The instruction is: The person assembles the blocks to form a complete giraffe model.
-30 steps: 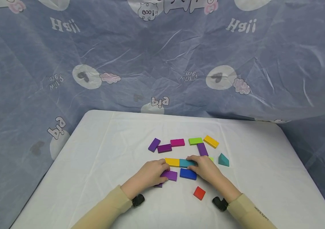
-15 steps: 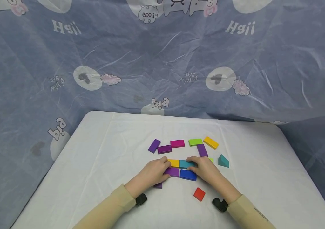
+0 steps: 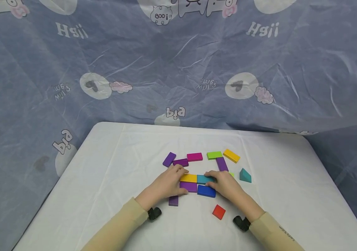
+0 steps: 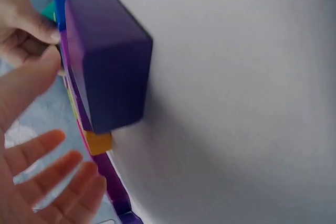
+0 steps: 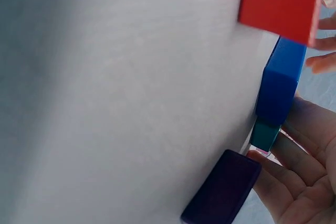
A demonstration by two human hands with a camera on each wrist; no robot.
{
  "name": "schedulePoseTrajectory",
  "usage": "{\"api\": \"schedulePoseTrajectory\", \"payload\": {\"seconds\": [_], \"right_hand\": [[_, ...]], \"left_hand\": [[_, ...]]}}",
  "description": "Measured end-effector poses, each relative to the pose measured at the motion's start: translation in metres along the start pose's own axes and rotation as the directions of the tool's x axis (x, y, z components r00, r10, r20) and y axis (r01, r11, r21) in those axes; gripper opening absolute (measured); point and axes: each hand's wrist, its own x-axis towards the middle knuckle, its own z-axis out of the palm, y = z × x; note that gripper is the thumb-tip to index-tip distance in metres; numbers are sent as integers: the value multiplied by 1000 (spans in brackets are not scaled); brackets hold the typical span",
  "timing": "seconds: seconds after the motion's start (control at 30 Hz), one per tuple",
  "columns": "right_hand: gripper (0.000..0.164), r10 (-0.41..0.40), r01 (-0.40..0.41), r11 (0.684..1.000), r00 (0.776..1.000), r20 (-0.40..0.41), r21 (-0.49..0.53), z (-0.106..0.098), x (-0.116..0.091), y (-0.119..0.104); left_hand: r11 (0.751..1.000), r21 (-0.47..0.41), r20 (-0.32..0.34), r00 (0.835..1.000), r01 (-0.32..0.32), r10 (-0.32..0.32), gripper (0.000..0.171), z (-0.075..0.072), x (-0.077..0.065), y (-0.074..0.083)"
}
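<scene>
Four flat blocks lie together: a yellow block (image 3: 188,178) and a teal block (image 3: 204,179) behind, a purple block (image 3: 188,187) and a blue block (image 3: 206,191) in front. Beside the left ends of the yellow and purple blocks is my left hand (image 3: 162,184), its fingers spread and holding nothing. My right hand (image 3: 228,183) pinches the right end of the teal block between thumb and fingers. A dark purple block (image 3: 173,201) sits near the left hand; it looms large in the left wrist view. A red block (image 3: 219,212) lies nearer the person.
Behind the hands lie a violet block (image 3: 169,159), a plum block (image 3: 179,162), a magenta block (image 3: 194,157), a lime block (image 3: 214,155), an orange-yellow block (image 3: 231,156) and another purple block (image 3: 222,164). A teal triangular block (image 3: 245,175) stands right on the white table (image 3: 118,157).
The left hand has pushed the purple block back and against the yellow one, then let go and spread its fingers. The right hand has stayed at the teal block.
</scene>
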Motion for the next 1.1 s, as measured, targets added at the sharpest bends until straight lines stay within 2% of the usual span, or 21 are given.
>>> {"api": "schedulePoseTrajectory", "payload": {"seconds": [0.17, 0.37, 0.57, 0.93, 1.1], "right_hand": [[36, 0, 0, 1000, 1000, 3, -1, 0, 0, 0], [36, -6, 6, 1000, 1000, 3, -6, -1, 0, 0], [36, -11, 11, 1000, 1000, 2, -2, -1, -1, 1], [37, -31, 31, 1000, 999, -5, 2, -1, -1, 1], [37, -33, 33, 999, 999, -9, -3, -1, 0, 1]], "left_hand": [[1000, -9, 80, 996, -25, 25, 68, 3, 3, -4], [999, 12, 58, 997, -52, 51, 64, 6, 4, -5], [998, -3, 49, 997, -58, 58, 63, 6, 4, -5], [998, -61, 87, 996, -2, 7, 67, 6, 5, -8], [998, -67, 85, 996, 0, 6, 68, 6, 5, -8]]}}
